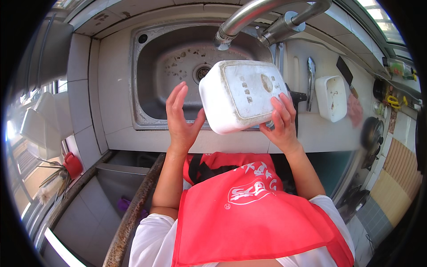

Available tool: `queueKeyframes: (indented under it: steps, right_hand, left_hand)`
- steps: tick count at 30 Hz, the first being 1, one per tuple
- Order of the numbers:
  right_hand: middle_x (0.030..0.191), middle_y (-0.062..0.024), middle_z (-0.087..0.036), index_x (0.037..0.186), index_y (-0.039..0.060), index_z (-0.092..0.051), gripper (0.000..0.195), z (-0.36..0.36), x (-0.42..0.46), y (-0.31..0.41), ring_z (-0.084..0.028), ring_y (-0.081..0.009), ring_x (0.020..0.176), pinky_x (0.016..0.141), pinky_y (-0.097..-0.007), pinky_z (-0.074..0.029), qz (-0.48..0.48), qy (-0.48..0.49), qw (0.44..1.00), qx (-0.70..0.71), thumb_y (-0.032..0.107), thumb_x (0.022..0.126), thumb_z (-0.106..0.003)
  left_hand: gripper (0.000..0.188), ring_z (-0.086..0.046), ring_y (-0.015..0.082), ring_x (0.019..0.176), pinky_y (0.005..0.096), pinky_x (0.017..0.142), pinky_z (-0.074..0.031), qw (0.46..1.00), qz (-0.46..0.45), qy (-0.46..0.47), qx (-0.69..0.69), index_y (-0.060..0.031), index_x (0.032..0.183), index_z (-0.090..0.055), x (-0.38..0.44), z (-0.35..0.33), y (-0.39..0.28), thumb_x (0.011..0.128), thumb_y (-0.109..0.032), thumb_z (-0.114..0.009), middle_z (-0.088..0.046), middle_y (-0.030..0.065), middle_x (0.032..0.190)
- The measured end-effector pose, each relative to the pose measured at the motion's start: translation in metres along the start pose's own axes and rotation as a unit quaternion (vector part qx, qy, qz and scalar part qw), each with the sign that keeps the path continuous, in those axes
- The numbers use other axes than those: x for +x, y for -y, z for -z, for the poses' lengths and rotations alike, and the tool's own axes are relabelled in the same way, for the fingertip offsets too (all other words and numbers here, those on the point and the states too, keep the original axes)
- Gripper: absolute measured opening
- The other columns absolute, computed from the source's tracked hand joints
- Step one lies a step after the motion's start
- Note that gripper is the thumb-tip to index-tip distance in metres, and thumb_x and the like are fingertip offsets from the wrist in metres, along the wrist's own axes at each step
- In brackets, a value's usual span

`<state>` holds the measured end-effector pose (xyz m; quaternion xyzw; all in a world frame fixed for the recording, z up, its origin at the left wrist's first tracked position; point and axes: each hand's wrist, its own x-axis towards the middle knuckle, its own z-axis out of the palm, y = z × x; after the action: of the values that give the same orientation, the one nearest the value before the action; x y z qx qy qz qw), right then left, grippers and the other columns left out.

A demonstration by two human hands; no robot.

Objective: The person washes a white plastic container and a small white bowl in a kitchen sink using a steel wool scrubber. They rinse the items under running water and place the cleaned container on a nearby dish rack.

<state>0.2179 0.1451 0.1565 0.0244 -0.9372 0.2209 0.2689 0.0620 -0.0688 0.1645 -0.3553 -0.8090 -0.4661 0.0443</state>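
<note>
A white plastic container is tipped over the front of the sink, its stained, marked underside facing me. My right hand grips its lower right corner, the fingers spread on the base. On the opposite side, my left hand is raised with fingers apart. Its thumb tip lies close against the container's wall; whether it touches cannot be told. Behind is a stainless steel sink with food scraps around its drain. The container's opening faces away and is hidden.
A metal faucet arches over the sink. On the counter to the right lie a second white container, a cleaver and a pink cloth. A rusty metal bar runs beside my left arm. A red holder stands left.
</note>
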Motion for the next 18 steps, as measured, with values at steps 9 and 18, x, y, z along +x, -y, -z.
queueKeyframes:
  steps: [9, 18]
  right_hand:
    - [0.133, -0.0077, -0.039, 0.125, 0.012, -0.037, 0.08, -0.001, 0.023, 0.002, -0.036, -0.0338, 0.124, 0.102, -0.0533, -0.031, 0.059, 0.165, 0.973, 0.148, 0.004, 0.053, -0.071]
    - [0.139, -0.0143, -0.031, 0.137, 0.0109, -0.024, 0.088, -0.028, 0.056, 0.023, -0.032, -0.0345, 0.126, 0.103, -0.0435, -0.031, 0.07, 0.181, 0.958, 0.213, 0.006, 0.064, -0.072]
  left_hand:
    - [0.071, -0.037, 0.0318, 0.125, 0.0567, 0.106, -0.019, 0.956, -0.164, 0.195, 0.142, -0.0176, 0.127, -0.042, 0.005, 0.051, -0.024, 0.063, -0.017, -0.073, -0.046, 0.005, 0.125]
    - [0.059, -0.044, 0.0249, 0.116, 0.0377, 0.099, -0.035, 0.836, 0.276, -0.357, -0.311, -0.0079, 0.131, -0.037, -0.048, 0.124, -0.002, 0.078, -0.026, -0.057, -0.046, 0.0078, 0.125]
